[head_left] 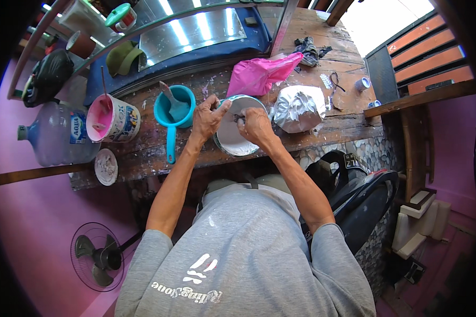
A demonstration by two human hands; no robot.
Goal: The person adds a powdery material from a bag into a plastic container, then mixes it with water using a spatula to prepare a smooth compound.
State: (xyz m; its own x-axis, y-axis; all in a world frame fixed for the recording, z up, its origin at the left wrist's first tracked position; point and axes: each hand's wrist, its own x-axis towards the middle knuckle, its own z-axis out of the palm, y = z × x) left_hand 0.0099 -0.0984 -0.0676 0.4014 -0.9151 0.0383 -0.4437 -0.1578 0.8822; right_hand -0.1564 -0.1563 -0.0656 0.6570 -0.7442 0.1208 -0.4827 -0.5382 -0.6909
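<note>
A round paint can with a white lid [232,137] stands at the near edge of a worn wooden bench [333,129]. My left hand [207,117] rests on the can's left rim, thumb and forefinger pointing over the lid. My right hand [255,124] lies on the lid's right side and grips a small dark tool [239,117] pressed to the lid near the rim. Both forearms reach up from my grey shirt.
Left of the can are a teal scoop cup [173,108] with a scraper in it, a bucket of pink paint [111,119] and a loose lid [106,166]. A pink plastic bag [259,74] and a silver bag [299,108] lie to the right. A water jug [58,134], floor fan [98,256] and motorbike [354,195] stand around.
</note>
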